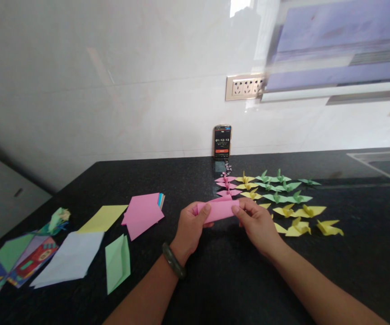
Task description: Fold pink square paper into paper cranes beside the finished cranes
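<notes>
Both hands hold 1 folded pink paper [219,210] just above the black worktop [215,280], near its middle. The left hand [190,228] pinches the paper's left end, thumb on top and fingers curled behind it; a dark bangle [173,260] sits on that wrist. The right hand [257,223] pinches the right end in the same way, so each grip is closed on the paper.

Behind and to the right of the hands, folded paper birds lie in rows on the worktop: pink birds [227,185], green birds [280,186] and yellow birds [298,221]. A phone [222,141] leans upright against the wall, its screen showing a timer.

To the left lie a stack of pink sheets [143,214], a yellow sheet [102,218], a white sheet [66,259] and a folded green sheet [117,262], with printed colourful paper [18,262] at the far left edge. A socket strip [244,86] is set in the wall. No container shows on the worktop.
</notes>
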Action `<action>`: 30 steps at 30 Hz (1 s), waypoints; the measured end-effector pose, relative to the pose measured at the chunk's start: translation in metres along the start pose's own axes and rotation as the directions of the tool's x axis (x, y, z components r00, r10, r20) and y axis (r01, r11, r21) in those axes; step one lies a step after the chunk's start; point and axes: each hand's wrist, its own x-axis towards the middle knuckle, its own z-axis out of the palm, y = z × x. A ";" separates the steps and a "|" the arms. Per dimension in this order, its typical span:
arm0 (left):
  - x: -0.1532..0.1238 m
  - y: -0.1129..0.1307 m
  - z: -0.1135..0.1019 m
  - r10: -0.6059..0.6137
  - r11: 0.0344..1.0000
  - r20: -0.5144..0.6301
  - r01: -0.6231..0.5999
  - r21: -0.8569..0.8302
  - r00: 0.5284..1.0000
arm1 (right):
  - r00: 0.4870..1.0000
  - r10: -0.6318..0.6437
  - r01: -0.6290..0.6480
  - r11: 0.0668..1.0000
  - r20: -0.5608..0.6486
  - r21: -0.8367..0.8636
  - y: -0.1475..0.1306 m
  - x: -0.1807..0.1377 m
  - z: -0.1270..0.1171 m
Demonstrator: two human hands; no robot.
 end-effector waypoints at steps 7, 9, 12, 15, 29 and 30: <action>0.000 0.007 0.003 -0.003 0.985 0.022 0.006 -0.170 1.000 | 0.999 -0.046 0.046 0.999 0.011 0.026 -0.005 0.002 0.000; 0.000 0.009 0.003 -0.045 0.960 0.042 0.055 -0.273 0.998 | 0.999 -0.052 0.053 0.998 -0.014 0.040 -0.006 0.002 -0.001; 0.003 0.007 0.000 -0.044 0.932 0.077 0.068 -0.355 0.996 | 0.997 -0.064 0.066 0.996 -0.035 0.065 -0.009 0.002 -0.003; 0.007 0.001 -0.005 -0.014 0.956 0.039 0.025 -0.293 0.999 | 0.997 -0.065 0.069 0.992 -0.047 0.104 -0.011 0.002 -0.003; 0.004 0.001 -0.002 0.013 1.000 -0.136 -0.015 -0.013 0.991 | 0.942 0.300 -0.335 0.868 0.149 0.368 -0.003 0.002 0.003; 0.005 0.000 -0.003 0.027 1.000 -0.149 -0.025 0.017 0.988 | 0.945 0.304 -0.328 0.881 0.123 0.342 -0.002 0.002 0.002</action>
